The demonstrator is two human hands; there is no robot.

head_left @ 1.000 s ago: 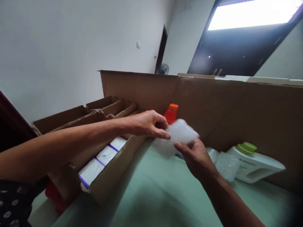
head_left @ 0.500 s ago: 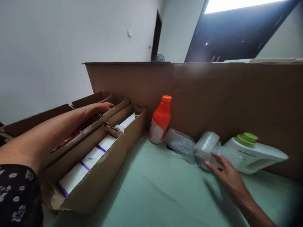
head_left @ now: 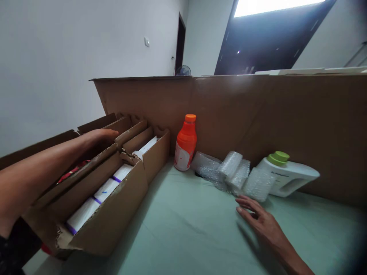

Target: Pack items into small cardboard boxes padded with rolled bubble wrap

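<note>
Bubble-wrap bundles (head_left: 239,175), dimpled, rounded, translucent

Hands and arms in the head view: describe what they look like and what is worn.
The right hand is bare, no glove or watch visible, its forearm uncovered. The left hand is partly hidden; its forearm is bare up to a dark sleeve.

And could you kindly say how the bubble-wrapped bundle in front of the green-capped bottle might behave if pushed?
The bundle will probably give softly, since its surface is visibly bubbled. Its rounded side suggests it might roll a little, though the bottle behind could stop it. Its weight is uncertain, as any contents are hidden.
</note>
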